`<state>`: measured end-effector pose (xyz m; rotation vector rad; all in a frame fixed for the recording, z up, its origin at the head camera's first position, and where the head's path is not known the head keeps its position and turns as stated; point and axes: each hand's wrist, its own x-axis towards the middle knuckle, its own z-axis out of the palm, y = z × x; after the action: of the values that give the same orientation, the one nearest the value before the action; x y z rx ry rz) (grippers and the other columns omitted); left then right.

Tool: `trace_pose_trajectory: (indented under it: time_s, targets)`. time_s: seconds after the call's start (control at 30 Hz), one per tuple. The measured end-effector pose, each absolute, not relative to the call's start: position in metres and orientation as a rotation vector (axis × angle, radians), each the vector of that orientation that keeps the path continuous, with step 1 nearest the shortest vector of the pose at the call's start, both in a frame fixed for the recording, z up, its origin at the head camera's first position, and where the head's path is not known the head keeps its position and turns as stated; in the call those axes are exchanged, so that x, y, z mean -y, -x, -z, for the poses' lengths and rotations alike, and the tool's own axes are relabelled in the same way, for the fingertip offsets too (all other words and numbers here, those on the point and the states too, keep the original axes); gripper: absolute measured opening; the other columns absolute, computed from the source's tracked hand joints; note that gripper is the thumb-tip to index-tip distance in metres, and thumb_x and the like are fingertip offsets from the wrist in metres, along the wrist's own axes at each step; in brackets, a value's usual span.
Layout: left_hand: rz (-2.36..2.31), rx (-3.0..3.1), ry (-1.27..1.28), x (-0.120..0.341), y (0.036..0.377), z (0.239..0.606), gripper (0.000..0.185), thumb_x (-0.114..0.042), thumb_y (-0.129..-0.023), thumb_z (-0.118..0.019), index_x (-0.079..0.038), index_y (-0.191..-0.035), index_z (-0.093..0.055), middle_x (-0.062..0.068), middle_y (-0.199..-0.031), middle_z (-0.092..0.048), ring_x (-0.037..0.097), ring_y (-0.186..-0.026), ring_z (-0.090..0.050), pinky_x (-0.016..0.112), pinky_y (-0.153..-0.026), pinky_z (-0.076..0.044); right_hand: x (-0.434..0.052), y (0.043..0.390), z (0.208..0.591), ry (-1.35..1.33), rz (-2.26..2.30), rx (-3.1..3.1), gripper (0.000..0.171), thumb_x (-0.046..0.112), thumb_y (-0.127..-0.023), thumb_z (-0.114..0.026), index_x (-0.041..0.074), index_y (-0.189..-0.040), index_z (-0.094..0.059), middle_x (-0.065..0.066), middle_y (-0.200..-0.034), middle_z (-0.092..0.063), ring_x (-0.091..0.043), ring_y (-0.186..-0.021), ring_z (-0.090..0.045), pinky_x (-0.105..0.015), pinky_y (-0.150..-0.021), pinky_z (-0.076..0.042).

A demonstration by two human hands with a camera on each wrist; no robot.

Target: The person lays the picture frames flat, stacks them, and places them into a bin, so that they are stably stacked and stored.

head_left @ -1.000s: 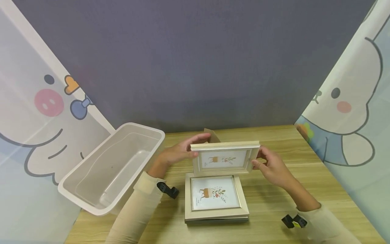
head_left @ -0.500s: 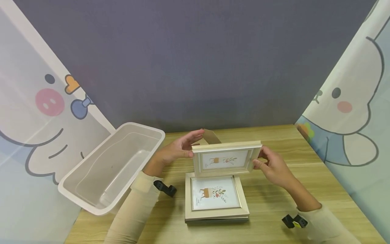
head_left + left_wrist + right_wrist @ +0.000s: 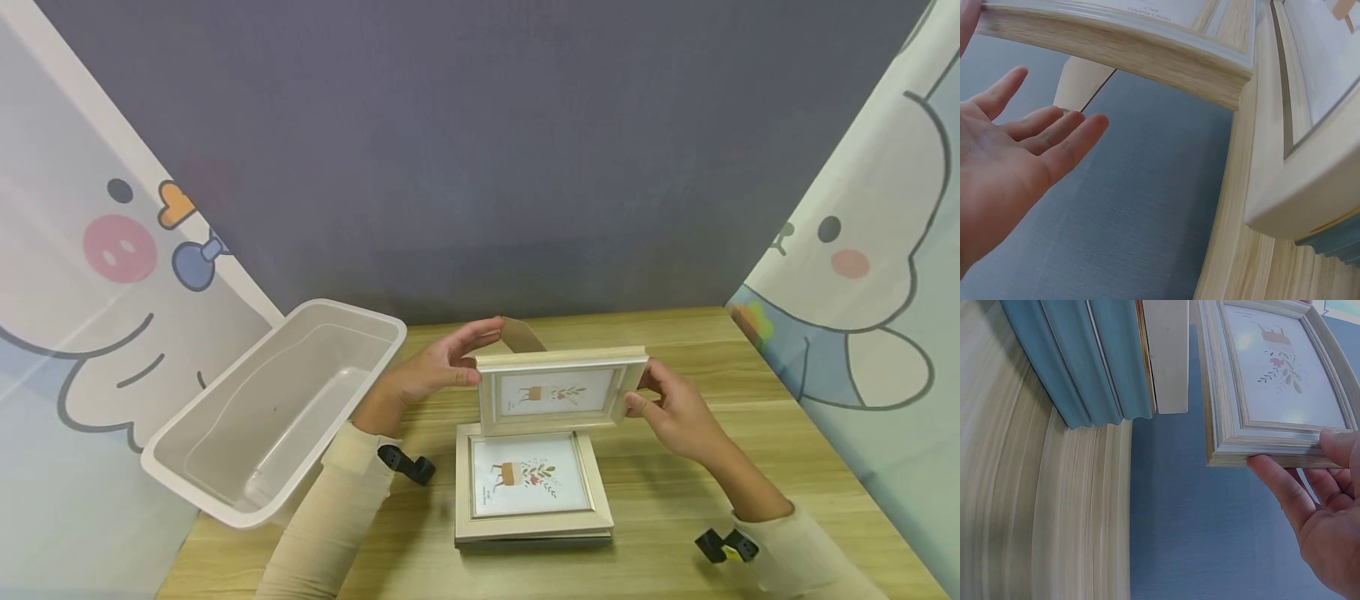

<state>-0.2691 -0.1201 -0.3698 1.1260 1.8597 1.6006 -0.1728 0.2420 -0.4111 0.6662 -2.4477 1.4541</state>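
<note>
While right hand grips upright frame, left hand open; bin left, stacked frames below.

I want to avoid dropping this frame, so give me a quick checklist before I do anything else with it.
1. Right hand grips the raised frame at its right edge: ok.
2. Left hand gripping the frame: not ok; the left wrist view shows straight fingers and an open palm beside it.
3. Raised frame clear of the frame stack below: cannot tell, the lower edge looks very close.
4. Stand flap behind the frame folded flat: not ok, it sticks out.
5. Plastic bin open, nothing visible inside: ok.
</note>
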Motion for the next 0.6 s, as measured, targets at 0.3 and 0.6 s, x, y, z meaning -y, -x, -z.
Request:
trace_pose_trajectory:
  time_s: [0.3, 0.6]
  targets:
    - [-1.675, -1.946, -1.048, 0.119, 0.264, 0.367, 0.086, -0.044, -0.079, -0.074, -0.015, -0.148, -0.033, 0.004, -0.155, -0.033, 0.03, -0.141, -0.034, 0.04, -0.103, -0.045, -0.242, 0.172, 0.408, -0.664, -1.45, 2.443, 0.03, -0.007, -0.09, -0.057, -0.006, -0.119, -0.05, -0.022, -0.103, -0.063, 0.0, -0.09, -0.064, -0.027, -0.066, -0.059]
    - [-1.778, -2.019, -0.963, 0.116, 0.258, 0.36, 0.065, -0.023, -0.085, -0.073, -0.012, -0.141, -0.043, 0.01, -0.141, -0.047, 0.021, -0.121, -0.052, 0.031, -0.09, -0.053, -0.244, 0.172, 0.409, -0.639, -1.413, 2.444, 0.033, -0.007, -0.091, -0.057, -0.007, -0.122, -0.049, -0.023, -0.105, -0.062, -0.004, -0.091, -0.064, -0.027, -0.065, -0.059]
